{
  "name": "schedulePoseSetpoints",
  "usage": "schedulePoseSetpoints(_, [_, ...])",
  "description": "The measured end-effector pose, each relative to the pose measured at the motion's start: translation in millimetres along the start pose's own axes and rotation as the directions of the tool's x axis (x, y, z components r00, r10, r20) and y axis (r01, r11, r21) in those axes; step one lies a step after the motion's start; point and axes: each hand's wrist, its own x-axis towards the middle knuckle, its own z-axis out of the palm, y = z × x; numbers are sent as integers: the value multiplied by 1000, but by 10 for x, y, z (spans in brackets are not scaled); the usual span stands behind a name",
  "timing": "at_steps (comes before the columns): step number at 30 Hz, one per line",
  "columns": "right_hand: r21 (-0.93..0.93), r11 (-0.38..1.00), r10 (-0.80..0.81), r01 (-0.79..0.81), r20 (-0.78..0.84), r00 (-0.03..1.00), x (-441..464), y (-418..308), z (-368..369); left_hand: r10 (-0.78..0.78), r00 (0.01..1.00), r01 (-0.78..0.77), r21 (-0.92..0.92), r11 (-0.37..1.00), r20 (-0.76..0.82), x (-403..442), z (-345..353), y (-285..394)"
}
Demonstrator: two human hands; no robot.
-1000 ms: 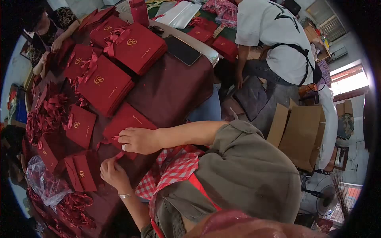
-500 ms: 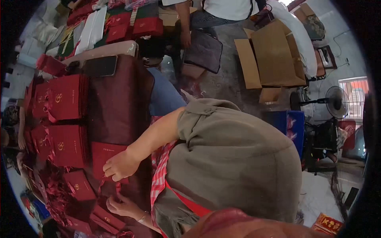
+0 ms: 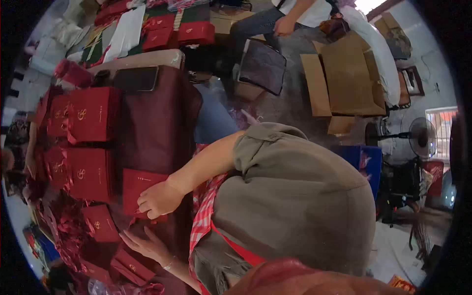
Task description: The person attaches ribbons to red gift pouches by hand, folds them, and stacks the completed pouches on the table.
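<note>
My right hand [image 3: 160, 199], with a ring, rests on a red gift folder [image 3: 140, 183] bearing small pale print. Its fingers are pinched together at the folder's lower edge, where a thin red ribbon [image 3: 132, 223] trails out. Below it, my left hand [image 3: 150, 246], wearing a bracelet, is open with its fingers stretched out by the ribbon. Close by lie a single red folder [image 3: 100, 223] with a gold logo and another red folder [image 3: 132, 267]. Two red stacks with gold logos stand beyond: a nearer stack [image 3: 91, 173] and a farther stack [image 3: 93, 114].
A phone [image 3: 136, 78] lies on the dark red table cover [image 3: 150, 123]. Loose red ribbons [image 3: 69, 228] heap at the far side. An open cardboard box [image 3: 351, 73] and a fan [image 3: 420, 136] stand behind me. Another person [image 3: 295, 14] sits nearby.
My left hand has gone from curled at the ribbon to stretched out. My right hand stays on the folder. The view has shifted slightly, and the nearby person's arm has risen.
</note>
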Motion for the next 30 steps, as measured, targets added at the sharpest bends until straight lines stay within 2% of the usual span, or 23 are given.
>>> schedulePoseSetpoints(3, [-17, 1000, 23, -24, -38, 999, -33, 9, -16, 71, 967, -62, -45, 997, 245, -4, 109, -198])
schedulePoseSetpoints(4, [4, 1000, 7, -7, -40, 999, -29, 2, -32, 146, 968, -153, 19, 988, 205, -10, 113, -206])
schedulePoseSetpoints(6, [-12, 995, 100, -101, -52, 994, -33, -16, -59, 105, 973, -116, 46, 992, 206, -60, 49, -129])
schedulePoseSetpoints(7, [-21, 985, 170, -169, 21, 985, -31, -68, -127, 78, 977, -91, 55, 994, 200, -99, 23, -90])
schedulePoseSetpoints(9, [7, 978, 210, -210, 0, 978, -57, -72, -156, 48, 988, -63, 99, 993, 149, -199, 2, -48])
schedulePoseSetpoints(11, [-49, 973, 227, -225, 39, 973, -73, -84, -191, -33, 988, 26, 49, 998, 150, -282, -72, 63])
schedulePoseSetpoints(12, [-63, 970, 239, -234, 79, 968, -76, -74, -201, -39, 994, 41, -14, 999, 102, -329, -70, 79])
schedulePoseSetpoints(13, [-74, 972, 231, -225, 91, 969, -97, -56, -184, -60, 993, 61, 0, 998, 102, -369, -94, 96])
schedulePoseSetpoints(15, [-44, 972, 232, -229, 89, 969, -108, -72, -210, -18, 995, 30, -123, 992, 101, -426, -133, 121])
schedulePoseSetpoints(19, [-66, 967, 252, -245, 127, 959, -84, -57, -176, -22, 983, 52, -166, 985, 180, -425, -267, 122])
schedulePoseSetpoints(21, [-101, 969, 242, -227, 167, 956, -74, -41, -222, 40, 978, 3, -205, 979, 203, -390, -319, 141])
schedulePoseSetpoints(26, [-72, 978, 209, -197, 235, 949, -75, 10, -317, 0, 992, 30, -236, 971, 129, -362, -213, 60])
schedulePoseSetpoints(30, [-78, 982, 182, -170, 196, 964, -106, 26, -313, -38, 996, 58, -282, 958, 75, -340, -165, 62])
